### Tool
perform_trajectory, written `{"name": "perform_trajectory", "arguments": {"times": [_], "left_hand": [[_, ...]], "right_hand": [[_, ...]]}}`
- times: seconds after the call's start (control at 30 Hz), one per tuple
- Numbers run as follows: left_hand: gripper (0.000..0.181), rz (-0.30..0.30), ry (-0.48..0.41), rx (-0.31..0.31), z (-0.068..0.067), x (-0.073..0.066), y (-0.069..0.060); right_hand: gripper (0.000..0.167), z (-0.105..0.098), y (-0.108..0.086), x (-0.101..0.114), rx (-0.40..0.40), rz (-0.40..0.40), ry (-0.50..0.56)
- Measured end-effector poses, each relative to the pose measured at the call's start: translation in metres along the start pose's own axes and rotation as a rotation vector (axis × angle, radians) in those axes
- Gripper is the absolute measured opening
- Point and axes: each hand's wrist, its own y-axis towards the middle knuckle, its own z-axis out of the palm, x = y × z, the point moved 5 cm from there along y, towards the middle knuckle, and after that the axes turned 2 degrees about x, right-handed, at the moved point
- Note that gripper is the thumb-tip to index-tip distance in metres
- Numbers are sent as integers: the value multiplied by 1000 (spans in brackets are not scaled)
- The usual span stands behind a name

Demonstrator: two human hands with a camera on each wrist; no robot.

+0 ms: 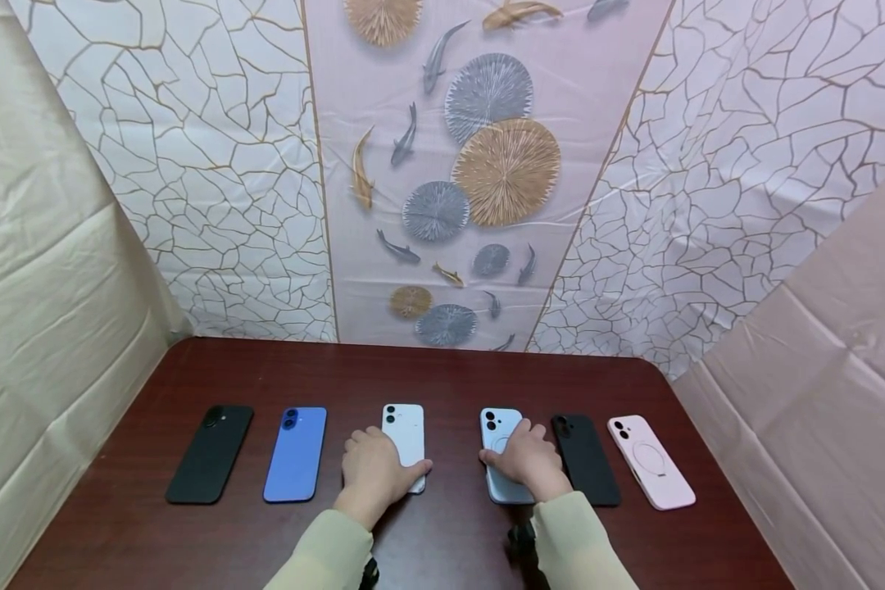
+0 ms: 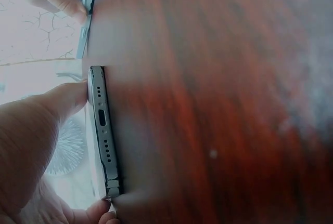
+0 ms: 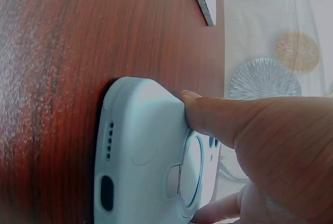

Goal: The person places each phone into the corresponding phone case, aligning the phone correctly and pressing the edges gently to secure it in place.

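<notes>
Near the middle of the table, my left hand (image 1: 374, 471) grips a white phone (image 1: 406, 434) by its long sides, thumb on the right edge. The left wrist view shows the phone's bottom end (image 2: 102, 125) with its port and speaker holes, low against the table. To the right, my right hand (image 1: 529, 460) holds a light blue phone case (image 1: 503, 483) across its width, thumb on the left edge. A ring (image 3: 192, 172) marks the case's back, and its lower end has a port opening. Whether a phone sits inside it, I cannot tell.
A dark phone (image 1: 210, 455) and a blue phone (image 1: 295, 455) lie on the left of the brown table (image 1: 457, 541). On the right lie a black phone or case (image 1: 588, 463) and a pink case (image 1: 652, 463) with a ring. Patterned cloth (image 1: 428, 164) hangs behind.
</notes>
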Motion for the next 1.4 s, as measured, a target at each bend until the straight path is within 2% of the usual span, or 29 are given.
{"name": "perform_trajectory", "arguments": {"times": [0.83,0.97,1.1,1.23,1.4], "left_hand": [[91,-12,-85,-20,-2,4,0],[89,-22,-135,-33,-6,5,0],[83,-28,-204,-20,-9,5,-2],[80,-13,-256,0,-9,6,-3],[80,22,-270,27,-9,10,-6]], "right_hand": [[102,2,1,-2,31,35,41],[102,2,2,-3,32,38,34],[104,3,4,-4,32,50,21],[105,3,4,-6,30,55,21],[109,2,2,-8,15,53,54]]}}
